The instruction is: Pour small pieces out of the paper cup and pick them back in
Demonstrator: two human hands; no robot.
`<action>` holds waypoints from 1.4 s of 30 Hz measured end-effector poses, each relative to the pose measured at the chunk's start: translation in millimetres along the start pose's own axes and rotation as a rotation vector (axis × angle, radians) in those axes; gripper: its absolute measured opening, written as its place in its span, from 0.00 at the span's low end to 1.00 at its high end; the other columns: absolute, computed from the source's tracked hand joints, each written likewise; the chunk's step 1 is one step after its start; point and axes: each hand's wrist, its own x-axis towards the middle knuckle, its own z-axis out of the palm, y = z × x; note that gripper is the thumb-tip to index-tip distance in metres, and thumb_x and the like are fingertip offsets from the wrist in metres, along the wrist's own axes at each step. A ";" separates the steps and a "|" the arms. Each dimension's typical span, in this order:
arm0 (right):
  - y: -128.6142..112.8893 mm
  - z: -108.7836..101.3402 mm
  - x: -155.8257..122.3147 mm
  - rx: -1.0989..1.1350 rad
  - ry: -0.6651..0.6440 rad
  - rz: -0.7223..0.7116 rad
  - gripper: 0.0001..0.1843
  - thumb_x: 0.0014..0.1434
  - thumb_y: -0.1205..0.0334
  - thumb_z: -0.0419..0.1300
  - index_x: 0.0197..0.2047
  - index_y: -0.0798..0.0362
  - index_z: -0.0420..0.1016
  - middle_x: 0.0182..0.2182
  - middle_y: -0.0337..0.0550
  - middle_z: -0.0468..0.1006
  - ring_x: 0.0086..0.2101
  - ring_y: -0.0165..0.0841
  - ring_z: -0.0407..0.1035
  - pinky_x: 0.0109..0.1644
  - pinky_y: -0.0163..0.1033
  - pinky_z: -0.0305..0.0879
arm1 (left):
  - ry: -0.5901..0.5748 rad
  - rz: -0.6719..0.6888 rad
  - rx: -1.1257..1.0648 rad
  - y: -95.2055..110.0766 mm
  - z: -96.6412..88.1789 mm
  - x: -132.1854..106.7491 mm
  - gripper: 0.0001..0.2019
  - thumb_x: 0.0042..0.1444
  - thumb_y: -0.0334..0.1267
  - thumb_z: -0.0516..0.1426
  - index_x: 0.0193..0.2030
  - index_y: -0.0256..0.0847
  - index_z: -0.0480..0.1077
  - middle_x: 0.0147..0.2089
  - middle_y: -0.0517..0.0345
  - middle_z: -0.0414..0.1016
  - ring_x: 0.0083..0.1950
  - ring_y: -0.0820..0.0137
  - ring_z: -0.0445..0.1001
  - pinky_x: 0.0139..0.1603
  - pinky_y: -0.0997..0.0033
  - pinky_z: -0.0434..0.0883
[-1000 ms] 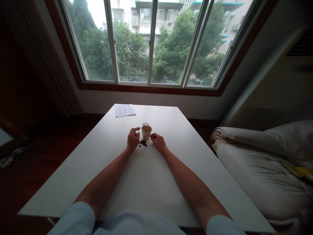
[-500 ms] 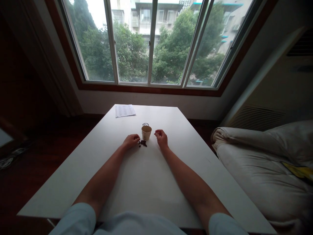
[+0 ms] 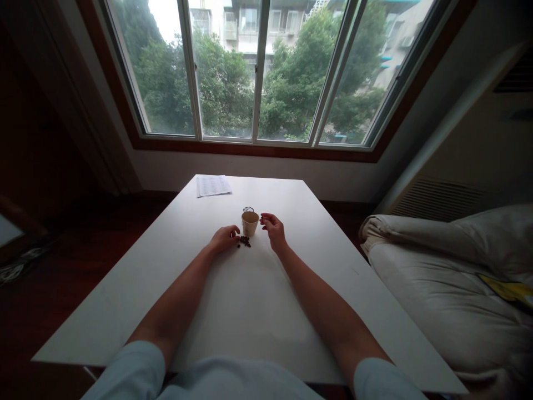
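A light brown paper cup stands upright on the white table. Just in front of its base lies a small heap of dark reddish-brown beans; their exact kind is too small to make out. My left hand rests at the left of the cup and heap, fingers loosely curved with a gap by the thumb, nothing visible in them. To the right of the cup, my right hand is raised near the rim, thumb and fingertips pinched on what looks like a small dark bean.
Behind the cup lies a thin dark looped item, partly hidden. Printed paper sheets lie at the far left table corner. A padded pale couch stands right of the table, and a window is beyond.
My right hand has moved up and slightly left, its fingertips closer to the cup's rim. My left hand has shifted only slightly, and the cup stays in place.
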 end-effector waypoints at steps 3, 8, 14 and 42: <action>-0.9 0.5 -1.1 0.035 -0.021 0.024 0.20 0.53 0.53 0.59 0.47 0.52 0.77 0.38 0.45 0.79 0.38 0.34 0.71 0.38 0.38 0.68 | 0.014 0.034 0.039 0.5 2.2 0.8 0.07 0.54 0.39 0.59 0.38 0.45 0.78 0.34 0.59 0.77 0.34 0.70 0.71 0.34 0.73 0.65; -4.6 2.0 -2.3 0.088 -0.059 0.030 0.18 0.53 0.54 0.60 0.46 0.50 0.78 0.37 0.43 0.80 0.36 0.34 0.71 0.37 0.39 0.67 | 0.045 0.044 0.062 -0.8 6.4 2.3 0.07 0.56 0.37 0.58 0.36 0.44 0.78 0.37 0.58 0.78 0.36 0.70 0.72 0.37 0.73 0.65; -5.0 -0.3 -1.5 0.100 -0.100 0.023 0.19 0.53 0.55 0.60 0.47 0.49 0.79 0.37 0.42 0.79 0.34 0.32 0.70 0.36 0.38 0.66 | 0.054 0.028 0.048 -1.4 6.9 3.2 0.07 0.56 0.36 0.57 0.37 0.44 0.78 0.38 0.58 0.79 0.36 0.70 0.72 0.39 0.73 0.66; 28.4 -25.0 -3.2 -1.186 -0.227 -0.152 0.07 0.60 0.61 0.59 0.40 0.49 0.78 0.39 0.45 0.74 0.44 0.37 0.65 0.50 0.39 0.59 | -0.002 0.090 0.028 -6.6 7.6 3.0 0.16 0.50 0.27 0.55 0.41 0.45 0.79 0.38 0.59 0.74 0.36 0.72 0.70 0.39 0.73 0.66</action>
